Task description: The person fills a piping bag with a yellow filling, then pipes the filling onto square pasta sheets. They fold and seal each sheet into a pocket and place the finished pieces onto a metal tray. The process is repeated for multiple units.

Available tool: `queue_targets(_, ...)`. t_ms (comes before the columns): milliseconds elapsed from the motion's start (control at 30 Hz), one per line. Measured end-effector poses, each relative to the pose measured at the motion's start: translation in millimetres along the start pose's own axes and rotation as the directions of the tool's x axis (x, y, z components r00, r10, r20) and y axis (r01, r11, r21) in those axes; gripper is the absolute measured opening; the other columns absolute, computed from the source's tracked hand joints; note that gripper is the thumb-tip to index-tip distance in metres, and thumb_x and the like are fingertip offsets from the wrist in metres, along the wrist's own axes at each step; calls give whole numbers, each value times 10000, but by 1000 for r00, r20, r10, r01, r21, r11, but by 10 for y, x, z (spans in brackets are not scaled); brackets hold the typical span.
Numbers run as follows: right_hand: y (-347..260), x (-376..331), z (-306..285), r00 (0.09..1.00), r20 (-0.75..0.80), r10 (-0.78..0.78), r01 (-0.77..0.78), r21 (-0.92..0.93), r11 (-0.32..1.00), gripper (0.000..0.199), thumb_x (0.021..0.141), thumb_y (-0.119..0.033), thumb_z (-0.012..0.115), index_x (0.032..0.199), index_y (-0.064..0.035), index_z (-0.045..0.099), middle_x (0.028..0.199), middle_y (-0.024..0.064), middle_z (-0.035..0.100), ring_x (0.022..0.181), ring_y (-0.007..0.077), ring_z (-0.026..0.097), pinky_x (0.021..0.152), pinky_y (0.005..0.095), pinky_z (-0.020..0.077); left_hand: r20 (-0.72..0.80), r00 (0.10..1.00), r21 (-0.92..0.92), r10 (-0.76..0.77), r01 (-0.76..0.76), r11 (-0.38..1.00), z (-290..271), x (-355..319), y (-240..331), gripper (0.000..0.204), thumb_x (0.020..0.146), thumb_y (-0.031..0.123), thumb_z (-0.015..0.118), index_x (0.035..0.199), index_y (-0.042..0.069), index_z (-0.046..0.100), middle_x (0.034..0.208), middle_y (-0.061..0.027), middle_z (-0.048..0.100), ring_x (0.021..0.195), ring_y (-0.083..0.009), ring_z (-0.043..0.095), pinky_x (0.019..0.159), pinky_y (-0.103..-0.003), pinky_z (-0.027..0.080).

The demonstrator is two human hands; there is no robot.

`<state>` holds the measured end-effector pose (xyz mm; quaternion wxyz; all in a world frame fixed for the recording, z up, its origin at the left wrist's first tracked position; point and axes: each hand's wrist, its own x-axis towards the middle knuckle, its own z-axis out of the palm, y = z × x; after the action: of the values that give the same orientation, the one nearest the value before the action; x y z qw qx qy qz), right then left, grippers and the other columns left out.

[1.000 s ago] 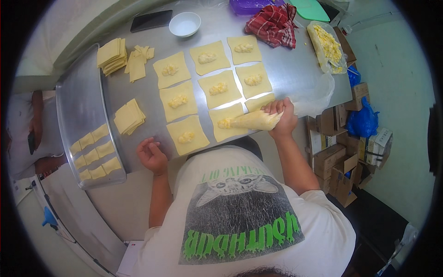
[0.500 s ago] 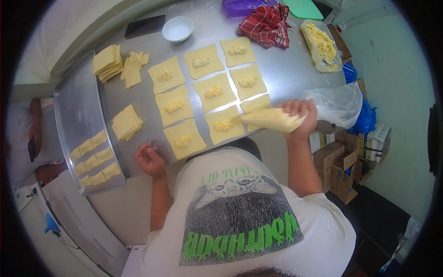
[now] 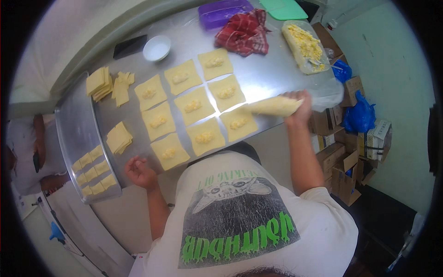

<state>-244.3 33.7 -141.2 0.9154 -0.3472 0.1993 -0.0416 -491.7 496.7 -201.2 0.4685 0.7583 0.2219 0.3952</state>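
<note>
My right hand is closed around the wide end of a piping bag full of pale yellow filling. The bag lies nearly level at the table's right front, its tip pointing left by the near right dough square. A mound of lumpy filling sits on that square. Several dough squares lie in rows to its left and behind it, each with a similar mound. My left hand rests at the table's front edge, fingers loosely curled and holding nothing, close to a small stack of plain dough squares.
On the left, a metal tray holds small filled pastries. Behind are stacked dough sheets, dough strips, a dark phone, a white bowl, a red checked cloth and a tub of filling. Another person stands left.
The bag's tip has drawn up off the near right square, which now shows its mound of filling. My view has shifted, so the table's things appear farther left. My left hand stays by the edge.
</note>
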Motion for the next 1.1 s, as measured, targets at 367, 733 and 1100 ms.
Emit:
queue_targets(367, -45, 34, 168, 973, -40, 225, -228, -121, 966, 411, 1045, -314, 438, 678, -135, 387, 642, 70, 434, 648, 255, 492, 738, 466, 492, 9, 1000, -70, -18, 18, 997, 866, -455, 722, 215, 1031, 50, 561, 1240, 27, 519, 1106, -128, 652, 869, -170, 631, 774, -294, 562)
queue_targets(733, 260, 17, 108, 934, 49, 353, -338, -191, 922, 411, 1056, -331, 428, 695, -138, 388, 629, 64, 425, 622, 240, 480, 729, 451, 483, -29, 1000, -57, -2, 0, 998, 1030, -768, 1025, 184, 1033, 39, 540, 1214, 29, 514, 1117, -127, 642, 845, -165, 624, 793, -309, 554)
queue_targets(1100, 226, 50, 30, 952, 51, 302, -288, -189, 939, 401, 1052, -320, 433, 700, -135, 384, 627, 57, 415, 613, 232, 469, 730, 441, 474, -43, 999, -45, 1, -3, 999, 1051, -766, 1008, 185, 1033, 45, 543, 1214, 24, 511, 1115, -132, 643, 846, -170, 628, 794, -308, 549)
